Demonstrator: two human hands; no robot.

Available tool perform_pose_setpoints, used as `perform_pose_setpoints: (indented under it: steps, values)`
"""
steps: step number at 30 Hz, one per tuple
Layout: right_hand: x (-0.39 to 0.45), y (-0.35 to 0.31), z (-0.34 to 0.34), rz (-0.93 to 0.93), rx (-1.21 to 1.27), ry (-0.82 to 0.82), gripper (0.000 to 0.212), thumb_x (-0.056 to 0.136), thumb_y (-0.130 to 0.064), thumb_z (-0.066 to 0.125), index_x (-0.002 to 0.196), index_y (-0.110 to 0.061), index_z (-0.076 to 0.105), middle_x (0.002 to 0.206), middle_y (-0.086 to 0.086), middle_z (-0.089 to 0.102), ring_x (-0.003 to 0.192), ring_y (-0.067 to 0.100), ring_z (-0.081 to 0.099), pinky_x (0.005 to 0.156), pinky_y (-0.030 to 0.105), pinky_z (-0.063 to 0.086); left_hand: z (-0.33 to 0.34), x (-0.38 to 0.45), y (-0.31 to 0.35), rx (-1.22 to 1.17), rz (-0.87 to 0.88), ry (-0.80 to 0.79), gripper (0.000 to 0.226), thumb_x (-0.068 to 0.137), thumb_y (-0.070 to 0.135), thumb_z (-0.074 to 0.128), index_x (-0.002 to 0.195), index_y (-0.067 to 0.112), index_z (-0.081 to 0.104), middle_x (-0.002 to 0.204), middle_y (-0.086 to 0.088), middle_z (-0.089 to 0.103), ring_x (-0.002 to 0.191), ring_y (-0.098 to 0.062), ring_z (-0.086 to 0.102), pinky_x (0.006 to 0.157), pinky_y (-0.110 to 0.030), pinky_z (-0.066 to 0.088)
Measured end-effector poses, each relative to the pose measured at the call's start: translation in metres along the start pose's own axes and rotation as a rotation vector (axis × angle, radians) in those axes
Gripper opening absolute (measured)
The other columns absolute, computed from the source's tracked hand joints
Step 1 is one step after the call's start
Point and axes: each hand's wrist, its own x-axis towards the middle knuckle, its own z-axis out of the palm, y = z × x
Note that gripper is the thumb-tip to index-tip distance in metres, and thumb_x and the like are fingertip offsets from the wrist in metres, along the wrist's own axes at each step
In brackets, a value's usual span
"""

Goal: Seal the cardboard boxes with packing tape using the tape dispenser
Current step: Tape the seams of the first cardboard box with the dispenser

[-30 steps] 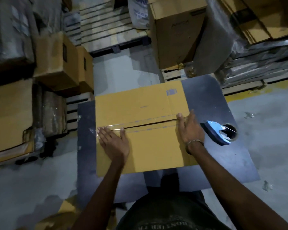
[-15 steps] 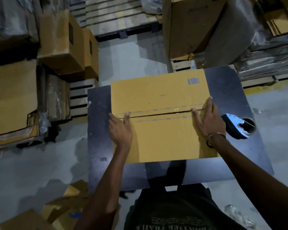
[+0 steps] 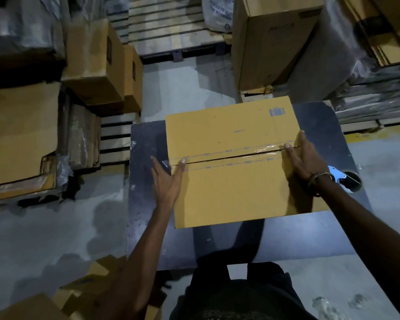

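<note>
At frame centre, one taped cardboard box (image 3: 236, 162) on our table (image 3: 146, 204).
Our left hand (image 3: 168, 181) and right hand (image 3: 301, 158), both flat and released, press its side edges; one tape dispenser (image 3: 337, 174) lies right.

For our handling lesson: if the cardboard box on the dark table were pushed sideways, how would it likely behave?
The cardboard box lies broad and low on the table, so it would probably slide rather than tip. Tape covers its seam, so the flaps should stay shut. Both hands rest flat on its ends; its weight cannot be judged.
</note>
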Motion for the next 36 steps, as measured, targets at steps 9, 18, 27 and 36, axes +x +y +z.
perform_pose_setpoints:
  steps: [9,18,27,36]
  values:
    - [-0.011,0.001,0.015,0.025,-0.015,0.098,0.086,0.095,-0.083,0.033,0.162,-0.035,0.008,0.152,0.016,0.045,0.127,0.043,0.054,0.098,0.06,0.05,0.019,0.017,-0.008,-0.088,0.093,-0.083,0.081,0.095,0.076,0.052,0.152,0.018,0.051,0.151,-0.001,0.058,0.145,-0.03,0.047,0.125,-0.047,0.024]
    - [-0.01,0.004,0.015,0.006,0.001,0.089,0.09,0.093,-0.083,0.034,0.163,-0.034,0.006,0.156,0.013,0.042,0.131,0.041,0.053,0.098,0.059,0.05,0.016,0.0,-0.004,-0.2,0.033,0.066,0.065,0.086,0.075,0.069,0.114,0.018,0.078,0.103,0.005,0.078,0.102,-0.017,0.071,0.091,-0.037,0.057]
    - [-0.013,-0.001,0.014,0.006,-0.036,0.09,0.1,0.089,-0.088,0.036,0.164,-0.032,0.001,0.153,0.013,0.044,0.13,0.04,0.052,0.093,0.055,0.051,0.011,-0.003,0.001,0.026,-0.095,0.046,0.107,0.075,0.098,0.053,0.135,0.012,0.07,0.131,-0.017,0.071,0.121,-0.038,0.065,0.095,-0.047,0.051]
    - [-0.015,0.003,0.005,0.005,-0.009,0.036,0.103,0.085,-0.093,0.035,0.163,-0.036,0.0,0.157,0.01,0.039,0.137,0.038,0.047,0.099,0.058,0.048,0.017,0.004,-0.015,0.123,-0.205,-0.041,0.123,0.063,0.112,0.033,0.112,0.005,0.071,0.108,-0.016,0.073,0.097,-0.032,0.07,0.094,-0.057,0.057]
